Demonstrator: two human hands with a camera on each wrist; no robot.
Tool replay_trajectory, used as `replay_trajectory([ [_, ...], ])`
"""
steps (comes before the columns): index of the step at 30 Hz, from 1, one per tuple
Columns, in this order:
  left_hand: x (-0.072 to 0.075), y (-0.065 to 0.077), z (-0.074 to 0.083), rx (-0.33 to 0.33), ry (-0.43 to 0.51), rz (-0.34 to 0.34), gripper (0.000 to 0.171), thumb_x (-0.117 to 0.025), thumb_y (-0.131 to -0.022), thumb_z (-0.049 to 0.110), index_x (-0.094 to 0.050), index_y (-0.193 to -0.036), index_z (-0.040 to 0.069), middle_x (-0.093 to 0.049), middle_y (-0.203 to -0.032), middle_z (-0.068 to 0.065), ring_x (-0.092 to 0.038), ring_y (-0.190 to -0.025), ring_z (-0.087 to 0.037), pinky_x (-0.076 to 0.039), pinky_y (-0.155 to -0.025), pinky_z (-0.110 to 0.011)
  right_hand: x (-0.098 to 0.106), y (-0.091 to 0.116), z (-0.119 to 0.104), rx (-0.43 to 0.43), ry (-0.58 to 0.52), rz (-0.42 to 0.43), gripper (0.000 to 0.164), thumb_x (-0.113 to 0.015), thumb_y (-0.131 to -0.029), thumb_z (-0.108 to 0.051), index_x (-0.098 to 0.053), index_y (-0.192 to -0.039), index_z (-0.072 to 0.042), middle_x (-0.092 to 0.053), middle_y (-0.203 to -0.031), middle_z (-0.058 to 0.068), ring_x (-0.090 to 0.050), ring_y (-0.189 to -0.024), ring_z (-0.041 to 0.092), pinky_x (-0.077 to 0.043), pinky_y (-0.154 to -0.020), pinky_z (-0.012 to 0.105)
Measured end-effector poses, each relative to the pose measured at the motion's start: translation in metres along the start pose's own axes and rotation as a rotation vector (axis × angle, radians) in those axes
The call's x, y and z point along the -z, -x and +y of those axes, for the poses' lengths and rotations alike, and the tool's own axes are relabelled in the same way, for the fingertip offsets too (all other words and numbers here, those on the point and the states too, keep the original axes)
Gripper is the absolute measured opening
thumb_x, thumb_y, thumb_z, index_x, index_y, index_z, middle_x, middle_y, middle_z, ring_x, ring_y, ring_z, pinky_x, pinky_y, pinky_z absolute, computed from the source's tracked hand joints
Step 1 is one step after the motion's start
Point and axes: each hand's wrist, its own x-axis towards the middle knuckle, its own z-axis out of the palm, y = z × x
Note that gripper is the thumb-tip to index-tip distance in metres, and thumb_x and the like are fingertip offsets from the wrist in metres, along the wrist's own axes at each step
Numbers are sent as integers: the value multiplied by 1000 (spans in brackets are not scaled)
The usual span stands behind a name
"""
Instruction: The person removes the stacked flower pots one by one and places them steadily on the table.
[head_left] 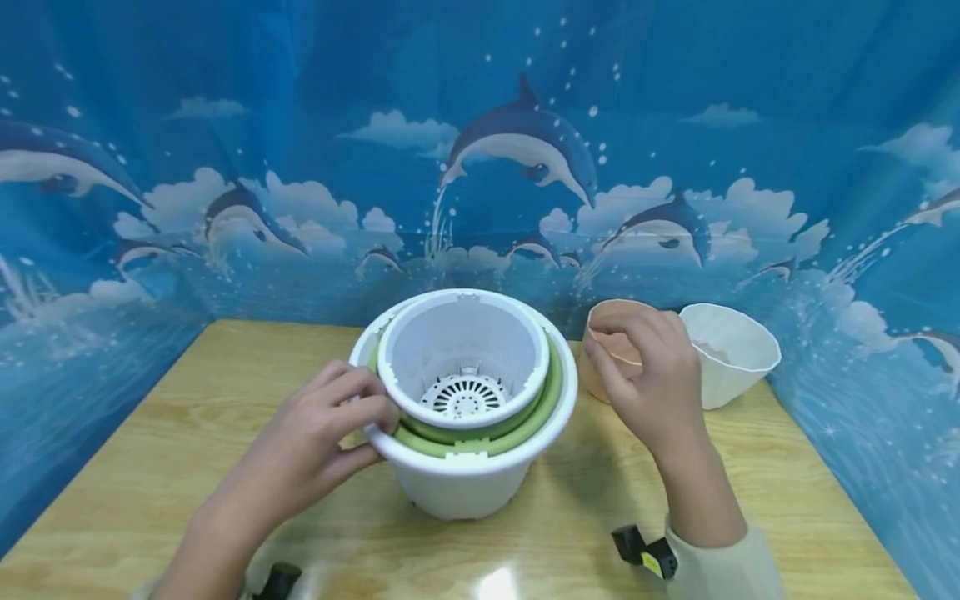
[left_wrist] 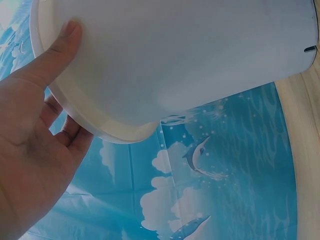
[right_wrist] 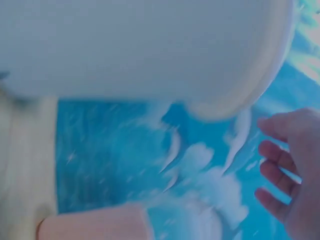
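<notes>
A stack of nested flower pots stands on the table: a large white outer pot (head_left: 465, 487), a green pot (head_left: 557, 392) inside it, and a smaller white pot (head_left: 457, 337) with a slotted bottom innermost. My left hand (head_left: 322, 433) grips the outer pot's rim at its left side. In the left wrist view, the thumb of that left hand (left_wrist: 35, 125) lies along the white wall (left_wrist: 175, 55). My right hand (head_left: 656, 379) is raised right of the stack, fingers loosely bent, holding nothing. The right wrist view shows this right hand (right_wrist: 295, 165) apart from the pot's rim.
Behind my right hand stand a peach pot (head_left: 591, 379), partly hidden, and a white faceted pot (head_left: 731, 379). The wooden table (head_left: 150, 450) meets a blue dolphin-print curtain (head_left: 337, 100) at the back and sides.
</notes>
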Motion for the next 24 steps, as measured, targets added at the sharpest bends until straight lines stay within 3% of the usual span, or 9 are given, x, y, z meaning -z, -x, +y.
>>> replay_trajectory([
  [3, 0, 0, 0, -8, 3, 10, 34, -90, -67, 18, -63, -84, 31, -60, -97, 18, -49, -95, -6, -50, -77, -33, 3, -5, -24, 164, -86, 8, 19, -67, -90, -25, -75, -97, -8, -72, -100, 8, -62, -97, 30, -43, -90, 39],
  [8, -1, 0, -1, -15, 5, 22, 35, -90, -67, 19, -63, -84, 31, -59, -97, 18, -49, -94, -6, -49, -75, -31, 2, -9, -50, 374, -211, -93, 16, -65, -91, -19, -76, -101, -12, -71, -101, 7, -61, -95, 27, -46, -84, 35],
  [13, -1, 1, 0, 1, 5, 13, 34, -90, -68, 20, -63, -85, 32, -59, -98, 19, -49, -95, -5, -50, -77, -32, -1, -9, -63, 387, -251, -157, 15, -66, -93, -15, -76, -105, -14, -72, -104, 5, -63, -100, 25, -50, -87, 34],
  [20, -1, 1, 0, 9, 8, 9, 33, -90, -68, 19, -63, -84, 32, -59, -98, 19, -50, -96, -6, -51, -78, -33, -2, -9, -72, 394, -234, -160, 18, -60, -101, -20, -77, -104, -15, -74, -104, 3, -66, -98, 21, -53, -87, 33],
  [24, -1, 0, 0, 12, 9, 8, 33, -89, -68, 19, -63, -84, 32, -60, -98, 19, -50, -96, -6, -52, -78, -32, -1, -7, -77, 364, -213, -200, 17, -63, -98, -13, -77, -107, -16, -73, -108, 2, -66, -102, 22, -53, -92, 34],
])
